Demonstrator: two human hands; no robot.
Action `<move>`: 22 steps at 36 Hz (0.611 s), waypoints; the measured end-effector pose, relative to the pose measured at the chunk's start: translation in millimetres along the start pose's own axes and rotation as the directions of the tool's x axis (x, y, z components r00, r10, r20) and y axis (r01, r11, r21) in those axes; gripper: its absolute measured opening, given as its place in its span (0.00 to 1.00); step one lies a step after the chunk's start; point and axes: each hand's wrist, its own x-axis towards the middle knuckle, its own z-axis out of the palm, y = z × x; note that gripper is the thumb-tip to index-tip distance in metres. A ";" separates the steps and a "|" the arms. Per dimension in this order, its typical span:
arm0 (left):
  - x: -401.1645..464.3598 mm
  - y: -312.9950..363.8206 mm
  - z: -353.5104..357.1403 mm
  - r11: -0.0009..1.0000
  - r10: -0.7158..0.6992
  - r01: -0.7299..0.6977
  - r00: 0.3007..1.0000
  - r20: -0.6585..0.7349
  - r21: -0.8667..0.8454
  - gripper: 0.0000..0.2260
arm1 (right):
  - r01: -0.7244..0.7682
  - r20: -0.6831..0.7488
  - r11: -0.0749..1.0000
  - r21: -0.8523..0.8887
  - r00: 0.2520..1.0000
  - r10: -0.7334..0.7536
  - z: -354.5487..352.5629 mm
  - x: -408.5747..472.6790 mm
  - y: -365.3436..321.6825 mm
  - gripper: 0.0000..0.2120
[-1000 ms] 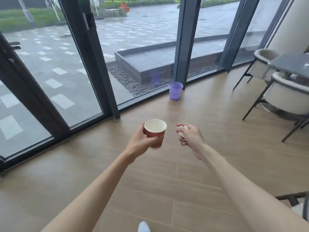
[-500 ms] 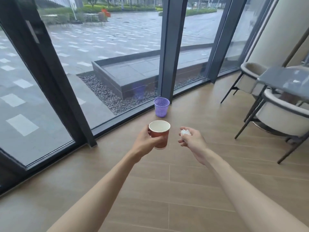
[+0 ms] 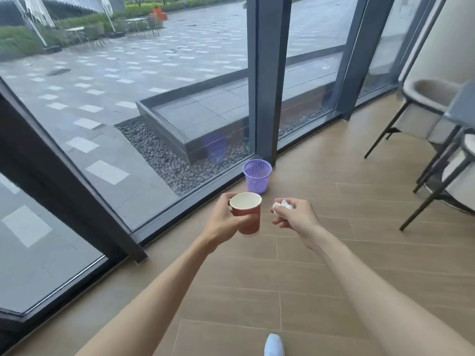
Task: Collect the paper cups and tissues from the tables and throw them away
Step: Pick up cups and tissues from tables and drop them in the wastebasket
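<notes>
Carrying rubbish across a wood-plank floor (image 3: 321, 278), we hold a red paper cup (image 3: 247, 214) upright in our left hand (image 3: 226, 224), fingers wrapped around its wall, and a crumpled white tissue (image 3: 281, 206) pinched between the thumb and fingertips of our right hand (image 3: 295, 217). Ahead of both hands, a purple mesh bin (image 3: 257, 176) stands on the floor against the base of the window frame (image 3: 264, 73), near the dark upright post. Chairs (image 3: 424, 109) and the edge of a table (image 3: 462, 106) sit well apart at the right. In our judgement the step now is the approach to the bin, and it calls for closing in until both hands are over the open mouth before letting go: the tissue is light and could drift wide if tossed from here, and the cup may bounce off the narrow rim. Dropping the cup first, then the tissue on top, looks safest. We can read no brand, label or writing on the cup, the bin or anything else in view.
</notes>
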 end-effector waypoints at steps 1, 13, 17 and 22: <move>22.1 2.6 -1.0 1.000 -0.003 0.003 1.000 -0.003 0.002 0.25 | -0.017 0.010 1.000 0.004 1.000 0.017 0.3 22.2 -5.2 0.09; 260.4 4.1 -41.9 0.999 -0.053 0.054 0.997 -0.062 0.008 0.31 | -0.115 0.094 0.993 -0.037 0.989 0.118 18.3 272.8 -84.1 0.05; 350.3 -9.8 -51.4 0.999 -0.040 0.040 0.999 -0.022 0.009 0.29 | -0.164 0.108 0.985 -0.046 0.980 0.169 38.2 354.1 -94.0 0.11; 480.5 -30.1 -52.6 0.999 0.004 -0.007 0.998 0.065 0.040 0.34 | -0.195 0.186 0.981 0.007 0.964 0.190 66.8 461.5 -102.5 0.06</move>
